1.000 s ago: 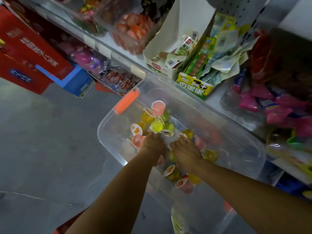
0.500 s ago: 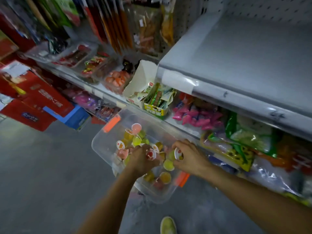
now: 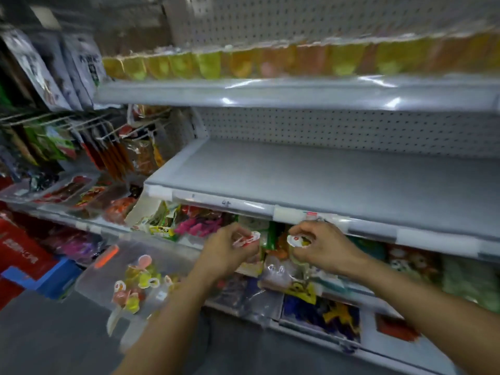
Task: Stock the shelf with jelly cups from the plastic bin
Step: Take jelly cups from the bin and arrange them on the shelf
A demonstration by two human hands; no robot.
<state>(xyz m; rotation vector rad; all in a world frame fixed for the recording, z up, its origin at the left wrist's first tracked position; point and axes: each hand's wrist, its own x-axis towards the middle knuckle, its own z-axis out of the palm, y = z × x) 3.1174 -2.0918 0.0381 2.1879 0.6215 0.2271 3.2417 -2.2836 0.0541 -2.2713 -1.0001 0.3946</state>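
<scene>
You're facing the middle shelf: no cups are showing on it, the pegboard is backing it, and its front lip is running just above both hands. The upper shelf is carrying a blurred cup row, yellow and orange, along its front edge (probably the same product, but the blur isn't letting me confirm). The plastic bin is sitting low on your left, below the middle shelf and well apart from it. Its orange latch is lying on the rim, and the loose jelly cups are lying jumbled inside.

Your left hand is curling round the left cup, red-and-white lid showing. Your right hand is pinching the right cup, white lid and yellow body. Both hands are grasping and hovering just under the lip. I can't tell whether either is hiding more cups.

My read: you're carrying to place. Doing it well:
- be lifting clear of the lip before pushing forward, so the lid tabs aren't snagging on the label strip
- be setting the cups lid-up, starting against the pegboard and filling back to front, each touching its neighbour
- be letting go only once the base is sitting flat, since these probably tip easily
</scene>
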